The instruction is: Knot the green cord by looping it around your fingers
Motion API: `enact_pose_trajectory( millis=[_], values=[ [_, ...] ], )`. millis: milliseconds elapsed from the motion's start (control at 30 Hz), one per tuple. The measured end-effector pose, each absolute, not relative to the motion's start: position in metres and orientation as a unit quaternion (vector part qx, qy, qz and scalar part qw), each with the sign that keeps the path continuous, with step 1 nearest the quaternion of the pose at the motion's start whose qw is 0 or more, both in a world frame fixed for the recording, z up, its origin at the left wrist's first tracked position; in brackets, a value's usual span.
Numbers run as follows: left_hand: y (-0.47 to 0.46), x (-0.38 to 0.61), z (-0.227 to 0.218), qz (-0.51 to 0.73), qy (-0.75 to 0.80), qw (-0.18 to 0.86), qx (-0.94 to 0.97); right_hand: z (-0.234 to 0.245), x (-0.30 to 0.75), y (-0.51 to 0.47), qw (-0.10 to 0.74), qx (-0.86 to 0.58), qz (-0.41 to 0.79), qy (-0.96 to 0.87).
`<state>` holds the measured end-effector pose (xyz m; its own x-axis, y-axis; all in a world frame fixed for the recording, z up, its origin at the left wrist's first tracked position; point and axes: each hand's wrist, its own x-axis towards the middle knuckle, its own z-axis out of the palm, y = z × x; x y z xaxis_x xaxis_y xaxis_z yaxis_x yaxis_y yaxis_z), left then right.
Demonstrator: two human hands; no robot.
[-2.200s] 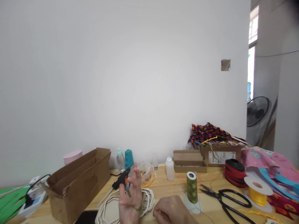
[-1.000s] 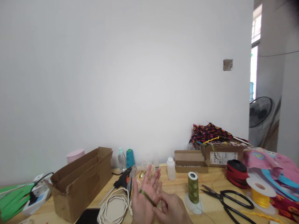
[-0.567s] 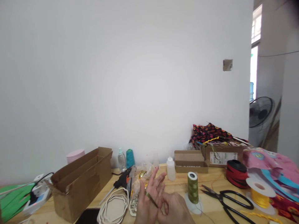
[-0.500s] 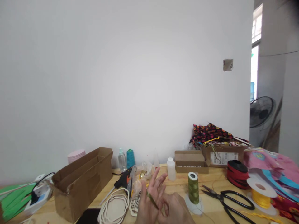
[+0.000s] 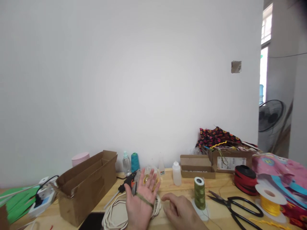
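Observation:
My left hand (image 5: 140, 201) is raised palm toward me, fingers together and upright, with olive-green cord (image 5: 145, 200) wrapped across the palm. My right hand (image 5: 181, 214) hovers just to its right, fingers curled; whether it pinches the cord I cannot tell. A spool of the same olive cord (image 5: 199, 193) stands upright to the right of my hands. Behind my left hand lie stacked pale wooden cut-out frames (image 5: 117, 215) and a black and orange glue gun (image 5: 128, 182).
An open cardboard box (image 5: 86, 182) lies at left, a power strip (image 5: 42, 199) beyond it. Black scissors (image 5: 236, 207), a yellow cord reel (image 5: 271, 199), red ribbon (image 5: 244, 177), small bottles (image 5: 177, 174), a teal thread cone (image 5: 135, 162) and cardboard boxes (image 5: 198, 166) crowd the wooden table (image 5: 216, 218).
My left hand went from tilted with spread fingers to upright with the palm facing me and moved left. My right hand drew away from it to the right. The camera shifted slightly.

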<state>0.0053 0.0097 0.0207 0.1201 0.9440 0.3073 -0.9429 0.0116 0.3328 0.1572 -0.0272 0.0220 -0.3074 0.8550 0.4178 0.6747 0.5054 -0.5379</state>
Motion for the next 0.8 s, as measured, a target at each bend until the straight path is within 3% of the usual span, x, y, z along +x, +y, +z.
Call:
enact_pose_trajectory(
  millis=[267,500,800],
  values=[
    [0.012,-0.001,0.021,0.692,0.072,0.681,0.229,0.025,0.158,-0.028,0.315,-0.437,0.110,-0.835],
    [-0.011,0.040,0.018,0.449,0.156,0.830,0.290,0.031,0.170,-0.027,0.401,-0.344,0.094,-0.844],
    [-0.014,0.035,-0.020,0.422,0.105,0.828,0.355,0.035,0.177,-0.027,0.432,-0.355,0.073,-0.826]
  ],
)
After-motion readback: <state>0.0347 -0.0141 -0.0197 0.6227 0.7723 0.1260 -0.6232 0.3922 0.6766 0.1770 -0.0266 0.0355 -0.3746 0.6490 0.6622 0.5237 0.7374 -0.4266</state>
